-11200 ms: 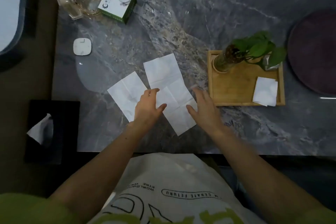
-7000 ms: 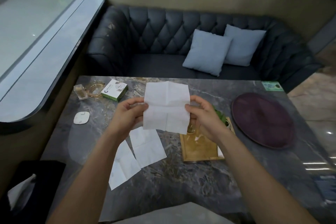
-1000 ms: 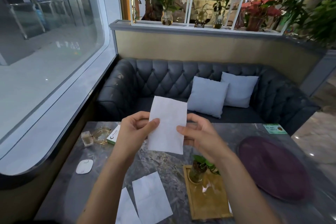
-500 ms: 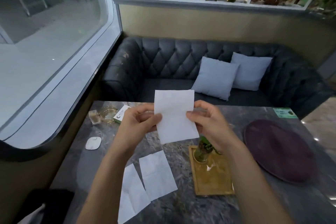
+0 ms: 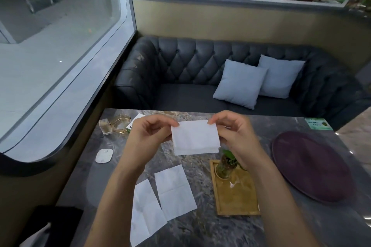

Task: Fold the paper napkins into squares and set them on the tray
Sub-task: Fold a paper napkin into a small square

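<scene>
A white paper napkin (image 5: 195,138), folded into a small rectangle with its layered edges at the bottom, hangs in the air above the marble table. My left hand (image 5: 147,138) pinches its upper left corner and my right hand (image 5: 233,136) pinches its upper right corner. Two unfolded napkins lie flat on the table below, one (image 5: 174,191) nearer the middle and one (image 5: 145,212) to its left. The wooden tray (image 5: 237,200) sits to the right of them, partly behind my right forearm.
A glass vase with a green plant (image 5: 225,166) stands on the tray's far end. A round dark purple mat (image 5: 313,166) lies at the right. A white coaster (image 5: 103,155), a glass ashtray (image 5: 120,125) and a green-white box (image 5: 135,122) sit at the far left. A black tissue box (image 5: 40,228) is at the lower left.
The held napkin went from a tall half-folded strip to a shorter, wider folded rectangle. Both hands shifted to its top corners, and my view tilted slightly down.
</scene>
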Demonstrator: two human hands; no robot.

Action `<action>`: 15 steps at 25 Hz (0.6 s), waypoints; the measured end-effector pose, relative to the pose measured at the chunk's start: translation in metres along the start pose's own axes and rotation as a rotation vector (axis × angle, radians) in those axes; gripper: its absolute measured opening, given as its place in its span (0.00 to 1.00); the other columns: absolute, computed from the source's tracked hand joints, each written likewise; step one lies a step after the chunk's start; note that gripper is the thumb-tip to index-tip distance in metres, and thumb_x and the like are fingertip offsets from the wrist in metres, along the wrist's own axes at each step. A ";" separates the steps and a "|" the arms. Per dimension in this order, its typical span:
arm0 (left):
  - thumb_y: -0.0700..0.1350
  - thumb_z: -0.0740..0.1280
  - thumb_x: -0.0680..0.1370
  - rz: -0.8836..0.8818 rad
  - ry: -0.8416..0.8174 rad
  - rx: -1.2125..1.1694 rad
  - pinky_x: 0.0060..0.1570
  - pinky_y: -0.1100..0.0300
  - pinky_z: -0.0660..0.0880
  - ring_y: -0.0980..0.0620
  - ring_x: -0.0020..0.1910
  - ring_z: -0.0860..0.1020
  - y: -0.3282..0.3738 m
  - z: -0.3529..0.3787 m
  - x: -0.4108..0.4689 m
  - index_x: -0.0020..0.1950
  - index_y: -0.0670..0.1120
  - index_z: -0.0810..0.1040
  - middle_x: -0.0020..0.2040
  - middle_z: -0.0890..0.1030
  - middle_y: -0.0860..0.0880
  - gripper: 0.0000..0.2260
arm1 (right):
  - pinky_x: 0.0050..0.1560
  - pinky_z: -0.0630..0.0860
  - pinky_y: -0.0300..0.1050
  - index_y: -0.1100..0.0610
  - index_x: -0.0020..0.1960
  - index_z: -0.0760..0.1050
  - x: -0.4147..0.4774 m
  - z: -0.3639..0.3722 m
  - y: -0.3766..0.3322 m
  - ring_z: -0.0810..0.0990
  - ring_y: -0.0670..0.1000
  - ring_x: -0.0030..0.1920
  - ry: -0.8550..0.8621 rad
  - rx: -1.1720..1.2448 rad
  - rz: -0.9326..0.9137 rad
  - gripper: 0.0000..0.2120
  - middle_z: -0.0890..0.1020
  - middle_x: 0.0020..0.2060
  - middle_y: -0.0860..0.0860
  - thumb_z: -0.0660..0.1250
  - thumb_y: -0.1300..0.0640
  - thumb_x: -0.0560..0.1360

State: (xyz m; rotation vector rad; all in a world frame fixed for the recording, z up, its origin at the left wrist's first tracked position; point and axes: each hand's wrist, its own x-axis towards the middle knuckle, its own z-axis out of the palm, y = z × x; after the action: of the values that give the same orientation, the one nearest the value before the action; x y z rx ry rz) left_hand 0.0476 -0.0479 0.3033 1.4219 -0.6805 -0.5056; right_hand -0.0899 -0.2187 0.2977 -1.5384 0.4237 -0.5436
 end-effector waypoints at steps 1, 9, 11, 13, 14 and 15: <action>0.29 0.62 0.79 -0.007 0.010 0.004 0.41 0.67 0.79 0.55 0.43 0.85 0.000 0.000 0.000 0.46 0.33 0.82 0.43 0.86 0.46 0.09 | 0.38 0.78 0.40 0.53 0.41 0.82 0.000 0.000 -0.001 0.84 0.52 0.49 0.001 -0.011 -0.011 0.13 0.86 0.45 0.52 0.66 0.70 0.75; 0.43 0.71 0.77 -0.064 -0.011 0.074 0.37 0.67 0.78 0.61 0.39 0.82 -0.006 0.006 0.006 0.47 0.46 0.85 0.42 0.87 0.54 0.04 | 0.37 0.76 0.34 0.53 0.37 0.82 -0.003 0.012 -0.010 0.83 0.42 0.42 -0.042 -0.085 -0.103 0.18 0.85 0.39 0.45 0.65 0.74 0.73; 0.41 0.73 0.75 -0.070 -0.016 0.090 0.37 0.67 0.77 0.59 0.38 0.82 -0.009 0.005 0.006 0.41 0.48 0.86 0.40 0.87 0.52 0.05 | 0.38 0.76 0.35 0.52 0.38 0.82 -0.003 0.013 -0.010 0.82 0.42 0.43 -0.052 -0.108 -0.094 0.18 0.84 0.40 0.45 0.64 0.72 0.75; 0.40 0.74 0.75 -0.078 -0.016 0.097 0.37 0.65 0.76 0.57 0.38 0.82 -0.011 0.003 0.007 0.39 0.49 0.87 0.39 0.87 0.50 0.06 | 0.39 0.77 0.37 0.51 0.43 0.82 -0.003 0.013 -0.008 0.83 0.44 0.44 -0.054 -0.123 -0.076 0.15 0.84 0.43 0.45 0.62 0.66 0.79; 0.40 0.74 0.75 -0.069 -0.019 0.108 0.37 0.65 0.76 0.57 0.38 0.82 -0.011 0.002 0.007 0.39 0.49 0.87 0.39 0.87 0.50 0.06 | 0.40 0.78 0.38 0.49 0.47 0.81 -0.003 0.014 -0.008 0.83 0.45 0.45 -0.052 -0.124 -0.058 0.14 0.85 0.44 0.46 0.61 0.62 0.81; 0.40 0.74 0.74 -0.054 -0.025 0.124 0.37 0.65 0.76 0.57 0.38 0.81 -0.012 0.002 0.008 0.40 0.49 0.86 0.38 0.87 0.51 0.05 | 0.41 0.79 0.39 0.46 0.50 0.81 -0.003 0.015 -0.007 0.84 0.46 0.47 -0.051 -0.126 -0.039 0.11 0.85 0.46 0.45 0.60 0.56 0.82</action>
State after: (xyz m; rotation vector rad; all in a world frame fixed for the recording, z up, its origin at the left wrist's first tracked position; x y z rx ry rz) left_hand 0.0529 -0.0554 0.2928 1.5563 -0.7053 -0.5317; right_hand -0.0844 -0.2040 0.3048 -1.6811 0.3955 -0.5146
